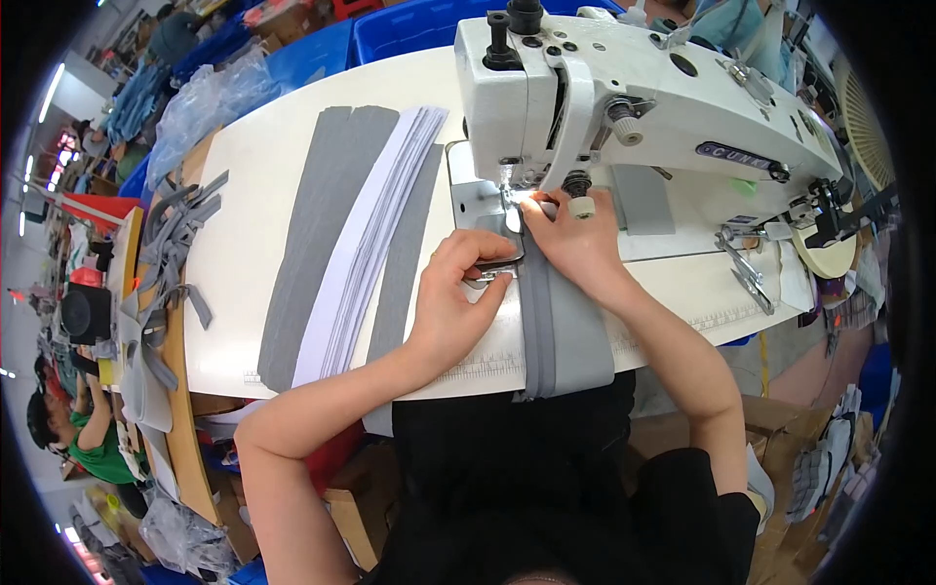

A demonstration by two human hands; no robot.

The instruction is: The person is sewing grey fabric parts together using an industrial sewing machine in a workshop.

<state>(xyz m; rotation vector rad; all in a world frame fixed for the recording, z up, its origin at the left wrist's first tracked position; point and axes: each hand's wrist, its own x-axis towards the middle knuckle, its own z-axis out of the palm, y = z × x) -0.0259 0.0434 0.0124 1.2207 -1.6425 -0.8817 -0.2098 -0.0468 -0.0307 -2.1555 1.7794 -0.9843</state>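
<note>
A white sewing machine (pixel 604 97) stands over the table, its needle area lit. Below its presser foot (pixel 513 216) a dark grey zipper-like strip (pixel 538 331) lies along lighter grey fabric (pixel 582 336), running to the table's near edge. My left hand (pixel 456 292) is left of the strip, thumb and fingers curled round a small metal piece (pixel 499 265) whose kind I cannot make out. My right hand (pixel 577 239) rests on the fabric just right of the needle, fingers bent together at its edge; a machine knob partly hides them.
Left of the machine lie grey fabric strips (pixel 327 214) and a stack of white-edged strips (pixel 356 253). Grey scraps (pixel 175 234) hang over the table's left edge. A blue bin (pixel 400 34) stands behind. Far left, a person in green (pixel 102 448) is at work.
</note>
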